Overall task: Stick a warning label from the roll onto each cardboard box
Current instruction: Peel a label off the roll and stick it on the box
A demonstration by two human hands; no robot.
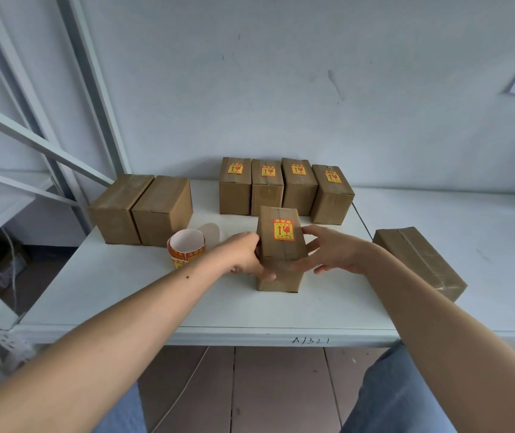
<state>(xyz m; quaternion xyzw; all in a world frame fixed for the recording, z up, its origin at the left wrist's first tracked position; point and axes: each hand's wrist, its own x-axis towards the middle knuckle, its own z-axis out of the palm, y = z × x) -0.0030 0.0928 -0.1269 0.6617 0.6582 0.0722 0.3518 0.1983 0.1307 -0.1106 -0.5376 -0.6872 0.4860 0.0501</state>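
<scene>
Cardboard everywhere: eight boxes on the white bench (125, 295). Four labelled boxes (284, 185) line the far edge, two plain boxes (140, 210) sit far left, one plain box (418, 260) lies right. Left hand (243, 256) grips the centre box (281, 245); right hand (334, 250) rests open-fingered against it. One label roll (186, 248) stands just left.

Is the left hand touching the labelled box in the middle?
Touching. The head view shows the left hand gripping the left side of the labelled box.
</scene>
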